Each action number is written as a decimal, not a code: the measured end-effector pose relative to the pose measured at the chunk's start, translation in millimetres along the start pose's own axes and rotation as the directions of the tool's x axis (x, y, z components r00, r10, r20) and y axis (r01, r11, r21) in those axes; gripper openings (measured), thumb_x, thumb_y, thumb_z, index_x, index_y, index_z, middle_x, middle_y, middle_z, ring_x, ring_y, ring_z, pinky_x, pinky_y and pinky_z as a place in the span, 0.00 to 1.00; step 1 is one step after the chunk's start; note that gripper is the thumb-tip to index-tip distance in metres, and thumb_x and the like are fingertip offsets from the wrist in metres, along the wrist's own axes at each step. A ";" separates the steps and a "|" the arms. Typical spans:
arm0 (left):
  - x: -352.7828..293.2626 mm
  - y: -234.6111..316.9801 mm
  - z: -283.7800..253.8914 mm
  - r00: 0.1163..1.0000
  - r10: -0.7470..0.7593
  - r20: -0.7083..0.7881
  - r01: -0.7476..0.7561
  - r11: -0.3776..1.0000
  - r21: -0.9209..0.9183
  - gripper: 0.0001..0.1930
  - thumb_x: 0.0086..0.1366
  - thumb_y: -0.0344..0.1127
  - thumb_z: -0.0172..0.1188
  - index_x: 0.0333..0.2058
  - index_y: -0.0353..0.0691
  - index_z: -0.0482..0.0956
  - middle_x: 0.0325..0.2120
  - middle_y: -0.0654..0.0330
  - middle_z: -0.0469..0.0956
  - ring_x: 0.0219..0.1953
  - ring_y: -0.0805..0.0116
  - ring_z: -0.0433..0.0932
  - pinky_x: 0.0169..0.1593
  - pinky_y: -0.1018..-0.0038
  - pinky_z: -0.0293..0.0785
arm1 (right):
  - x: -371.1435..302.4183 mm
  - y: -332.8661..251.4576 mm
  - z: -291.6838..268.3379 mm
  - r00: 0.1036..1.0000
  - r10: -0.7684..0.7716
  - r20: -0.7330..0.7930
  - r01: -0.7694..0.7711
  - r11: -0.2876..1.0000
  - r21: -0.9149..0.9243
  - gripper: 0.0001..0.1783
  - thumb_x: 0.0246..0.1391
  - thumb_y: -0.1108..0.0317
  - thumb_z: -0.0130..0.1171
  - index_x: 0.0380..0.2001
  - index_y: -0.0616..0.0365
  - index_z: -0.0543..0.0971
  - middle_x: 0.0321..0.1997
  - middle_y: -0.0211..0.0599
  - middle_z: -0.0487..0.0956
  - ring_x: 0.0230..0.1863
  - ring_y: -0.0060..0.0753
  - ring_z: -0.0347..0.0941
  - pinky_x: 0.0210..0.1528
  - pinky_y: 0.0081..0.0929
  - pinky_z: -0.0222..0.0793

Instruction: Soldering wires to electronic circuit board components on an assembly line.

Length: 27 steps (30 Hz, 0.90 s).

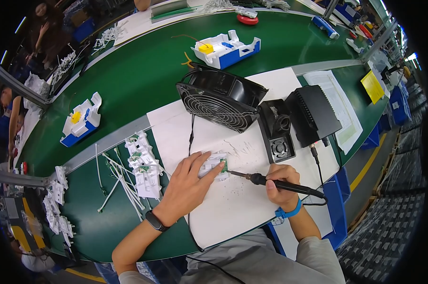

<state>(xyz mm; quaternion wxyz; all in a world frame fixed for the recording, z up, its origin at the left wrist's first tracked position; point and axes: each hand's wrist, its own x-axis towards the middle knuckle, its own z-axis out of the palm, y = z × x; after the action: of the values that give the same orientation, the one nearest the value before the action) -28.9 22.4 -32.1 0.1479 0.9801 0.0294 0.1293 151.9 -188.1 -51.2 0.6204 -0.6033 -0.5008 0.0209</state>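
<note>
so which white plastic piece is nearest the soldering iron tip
The white piece under the left hand, on the white paper; the grouped white pieces lie left of that hand, off the paper.

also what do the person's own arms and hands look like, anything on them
Both the left hand and the right hand are ungloved. A dark watch or fitness band with a dark strap is on the left wrist; a bright blue wristband is on the right. The sleeves are short and grey, leaving the forearms uncovered.
</note>
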 end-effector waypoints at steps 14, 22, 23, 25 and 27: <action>2.9 9.8 -5.2 1.000 -0.015 -0.017 0.015 1.000 -0.019 0.25 0.59 0.35 0.69 0.57 0.46 0.80 0.60 0.50 0.71 0.59 0.51 0.71 0.58 0.62 0.74 | -12.8 1.3 0.9 0.949 0.043 -0.312 -0.095 0.984 -0.151 0.12 0.63 0.68 0.60 0.34 0.60 0.66 0.25 0.36 0.71 0.23 0.22 0.63 0.29 0.22 0.60; 6.3 37.1 26.3 0.969 -0.161 -0.188 0.148 0.986 -0.084 0.24 0.60 0.36 0.69 0.54 0.37 0.80 0.60 0.45 0.72 0.50 0.52 0.73 0.51 0.63 0.77 | -6.1 2.9 1.9 0.965 -0.073 -0.251 0.025 0.981 -0.191 0.12 0.57 0.73 0.66 0.34 0.63 0.71 0.23 0.39 0.75 0.21 0.27 0.68 0.28 0.24 0.66; 6.0 41.3 24.4 0.968 -0.166 -0.189 0.152 0.985 -0.087 0.24 0.60 0.36 0.69 0.54 0.37 0.80 0.60 0.45 0.72 0.50 0.52 0.73 0.51 0.63 0.77 | -6.9 3.9 1.6 0.970 -0.096 -0.223 0.054 0.980 -0.190 0.13 0.54 0.74 0.69 0.34 0.63 0.73 0.22 0.41 0.77 0.20 0.31 0.73 0.24 0.24 0.68; 4.5 46.6 22.5 0.974 -0.151 -0.168 0.142 0.988 -0.061 0.23 0.61 0.34 0.67 0.55 0.34 0.79 0.60 0.41 0.71 0.52 0.50 0.73 0.54 0.62 0.76 | -8.8 -1.8 1.4 0.981 -0.053 -0.185 0.017 0.982 -0.187 0.11 0.55 0.76 0.67 0.34 0.63 0.73 0.24 0.40 0.76 0.22 0.29 0.70 0.29 0.25 0.68; 1.8 46.8 25.6 0.974 -0.149 -0.173 0.140 0.988 -0.066 0.23 0.61 0.33 0.67 0.55 0.33 0.79 0.61 0.39 0.70 0.53 0.49 0.72 0.55 0.62 0.75 | -8.8 -4.1 3.1 0.989 -0.010 -0.148 -0.017 0.983 -0.183 0.10 0.56 0.77 0.65 0.35 0.63 0.72 0.26 0.38 0.75 0.24 0.26 0.67 0.33 0.26 0.67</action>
<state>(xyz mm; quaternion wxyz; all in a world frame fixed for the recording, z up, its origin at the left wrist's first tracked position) -19.6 -29.3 -41.3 0.1797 0.9556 0.1104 0.2058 143.1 -192.6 -54.0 0.5973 -0.6588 -0.4521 -0.0692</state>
